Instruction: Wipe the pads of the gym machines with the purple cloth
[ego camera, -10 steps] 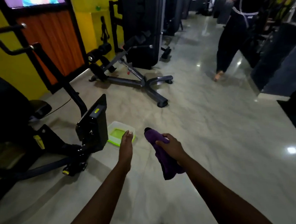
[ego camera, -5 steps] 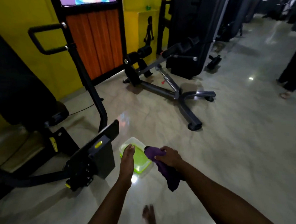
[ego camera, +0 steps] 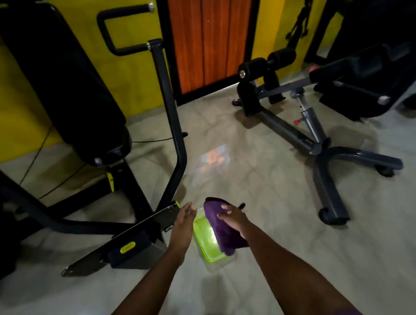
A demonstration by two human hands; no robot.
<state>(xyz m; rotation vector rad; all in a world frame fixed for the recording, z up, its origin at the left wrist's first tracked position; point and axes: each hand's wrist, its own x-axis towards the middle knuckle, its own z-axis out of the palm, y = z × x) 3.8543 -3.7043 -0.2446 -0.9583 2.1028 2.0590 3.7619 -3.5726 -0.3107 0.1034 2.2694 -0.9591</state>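
My right hand grips the purple cloth, which hangs folded over a clear tub of green liquid on the floor. My left hand hovers open just left of the tub, fingers relaxed and holding nothing. At the upper left stands a gym machine with a long black back pad and a small seat pad. A low bench with black roller pads lies at the upper right.
The machine's metal footplate and its dark upright bar stand right beside my left hand. The bench's curved base with wheels spreads across the right floor. Yellow wall and an orange door close the back.
I have moved closer and now look further down and left. Both hands have come forward over the tub, with the cloth now hanging above it. The person on the right has left the view.
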